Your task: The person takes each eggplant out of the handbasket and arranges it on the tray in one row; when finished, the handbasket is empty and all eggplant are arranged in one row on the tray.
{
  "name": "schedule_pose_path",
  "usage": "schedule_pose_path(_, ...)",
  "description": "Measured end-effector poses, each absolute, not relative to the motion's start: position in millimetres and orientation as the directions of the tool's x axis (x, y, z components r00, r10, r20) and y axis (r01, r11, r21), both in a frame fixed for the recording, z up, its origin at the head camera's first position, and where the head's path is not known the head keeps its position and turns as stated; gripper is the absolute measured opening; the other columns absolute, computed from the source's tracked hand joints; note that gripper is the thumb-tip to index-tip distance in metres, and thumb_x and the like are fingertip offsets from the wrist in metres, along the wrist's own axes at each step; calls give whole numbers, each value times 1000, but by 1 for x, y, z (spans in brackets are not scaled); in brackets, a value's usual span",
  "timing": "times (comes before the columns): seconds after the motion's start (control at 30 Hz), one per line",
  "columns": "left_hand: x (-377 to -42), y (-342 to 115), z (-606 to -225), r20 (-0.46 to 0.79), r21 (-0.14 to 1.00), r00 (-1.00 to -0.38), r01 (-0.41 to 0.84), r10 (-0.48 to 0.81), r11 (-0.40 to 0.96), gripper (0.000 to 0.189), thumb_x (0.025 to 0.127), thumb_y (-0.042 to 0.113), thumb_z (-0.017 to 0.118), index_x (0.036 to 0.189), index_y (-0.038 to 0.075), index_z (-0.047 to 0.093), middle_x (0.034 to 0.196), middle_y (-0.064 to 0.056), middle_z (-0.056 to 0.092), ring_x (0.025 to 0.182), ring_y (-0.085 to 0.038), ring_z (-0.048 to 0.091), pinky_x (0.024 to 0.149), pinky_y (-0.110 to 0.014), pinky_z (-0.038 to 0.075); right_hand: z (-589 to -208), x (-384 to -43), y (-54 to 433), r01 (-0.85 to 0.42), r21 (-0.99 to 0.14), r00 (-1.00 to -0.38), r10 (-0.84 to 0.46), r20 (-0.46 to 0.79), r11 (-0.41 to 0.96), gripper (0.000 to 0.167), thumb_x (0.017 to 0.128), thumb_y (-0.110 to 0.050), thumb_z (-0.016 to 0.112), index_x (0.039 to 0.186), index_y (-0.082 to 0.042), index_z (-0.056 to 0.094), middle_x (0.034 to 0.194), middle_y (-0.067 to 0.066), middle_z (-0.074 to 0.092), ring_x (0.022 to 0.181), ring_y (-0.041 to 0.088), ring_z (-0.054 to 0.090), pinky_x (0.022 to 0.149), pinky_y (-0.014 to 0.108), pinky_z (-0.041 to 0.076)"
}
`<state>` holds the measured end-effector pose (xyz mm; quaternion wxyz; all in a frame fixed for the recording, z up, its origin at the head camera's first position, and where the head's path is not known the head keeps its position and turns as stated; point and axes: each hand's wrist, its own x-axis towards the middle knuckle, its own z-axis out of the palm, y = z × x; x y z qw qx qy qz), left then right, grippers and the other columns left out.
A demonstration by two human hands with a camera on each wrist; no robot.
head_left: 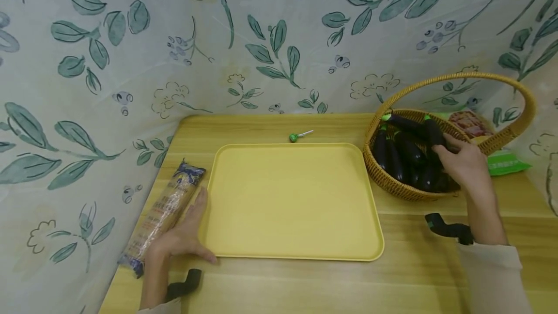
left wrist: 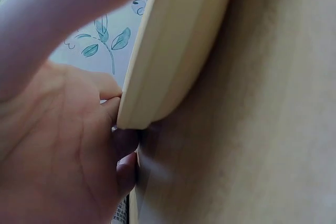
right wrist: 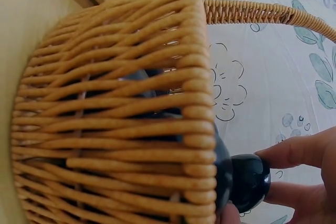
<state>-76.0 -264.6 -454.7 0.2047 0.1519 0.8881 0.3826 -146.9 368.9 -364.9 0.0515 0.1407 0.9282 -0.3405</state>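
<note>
In the head view a yellow tray [head_left: 292, 202] lies on the table. My left hand [head_left: 183, 236] rests at its near left corner, fingers spread along the left edge and thumb at the front edge. The left wrist view shows the fingers touching the tray's rim [left wrist: 157, 72]. On the right stands a wicker basket [head_left: 392, 188] heaped with several dark eggplants [head_left: 394, 159]. Over its right side my right hand [head_left: 466, 161] grips an eggplant [head_left: 433, 132] with a green stem end. Thumb and fingers pinch that eggplant's rounded end [right wrist: 253, 182] in the right wrist view.
Left of the tray lies a clear bag of noodles [head_left: 161, 217] with blue ends. A green lollipop [head_left: 294, 137] sits behind the tray. Behind the basket is a green package [head_left: 505, 163]. The basket's tall handle [head_left: 471, 76] arches over it. Floral cloth [head_left: 279, 38] hangs behind the table.
</note>
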Motion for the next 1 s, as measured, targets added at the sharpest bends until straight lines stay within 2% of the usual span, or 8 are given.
schedule_pose_path(0.17,-75,-265,-456,-247,738,-870,117,428,664,169,51,36,103,161,1,-20,169,-23,-26,154,-54,-16,123,-73,-4,-365,-142,367,287,-649,-958,221,-184,704,73,107,-50,39,165,-11,15,153,49,29,62,-5,62,58,25,56)
schedule_pose_path(0.43,-75,-265,-457,-257,721,-870,119,422,683,169,52,40,102,161,3,-20,169,-21,-27,156,-52,-15,124,-70,-3,-356,-116,357,264,-760,-964,170,-203,594,68,108,-49,43,166,-26,17,170,32,9,77,-14,62,70,15,58)
schedule_pose_path(0.6,-73,-264,-456,-263,725,-870,106,416,681,168,53,40,102,161,3,-22,168,-21,-28,154,-57,-16,124,-72,-3,-351,-94,356,221,-768,-974,104,-199,600,65,109,-42,48,165,-25,21,169,33,11,82,-12,68,75,13,59)
schedule_pose_path(0.67,-72,-264,-456,-265,726,-871,103,414,680,168,53,39,102,161,3,-22,168,-21,-29,153,-57,-16,123,-72,-4,-352,-87,357,211,-757,-976,90,-198,618,66,108,-42,49,165,-27,20,168,34,14,83,-12,67,90,29,61)
schedule_pose_path(0.73,-72,-264,-456,-265,726,-870,104,415,680,168,54,39,102,161,4,-22,168,-21,-29,153,-57,-16,124,-72,-4,-353,-80,358,212,-744,-975,85,-205,633,67,108,-45,50,165,-30,19,168,33,12,83,-16,64,102,52,55)
schedule_pose_path(0.83,-73,-264,-457,-265,722,-869,109,418,683,168,53,41,101,161,3,-23,168,-21,-29,154,-55,-17,124,-72,-6,-353,-72,361,219,-732,-972,73,-225,645,66,107,-48,49,165,-36,18,170,30,12,85,-22,58,100,80,36)
schedule_pose_path(0.93,-73,-264,-458,-262,714,-870,117,419,690,169,53,43,101,161,2,-22,168,-22,-28,155,-52,-17,124,-71,-6,-354,-65,363,200,-727,-973,48,-225,657,65,108,-46,49,164,-39,17,172,24,9,87,-24,56,101,83,32)
schedule_pose_path(1.0,-72,-264,-458,-263,707,-871,119,415,697,169,53,45,101,161,2,-22,168,-22,-27,156,-50,-16,124,-71,-5,-353,-61,363,178,-718,-976,26,-218,673,64,110,-42,47,165,-36,16,172,25,10,88,-25,54,98,82,34)
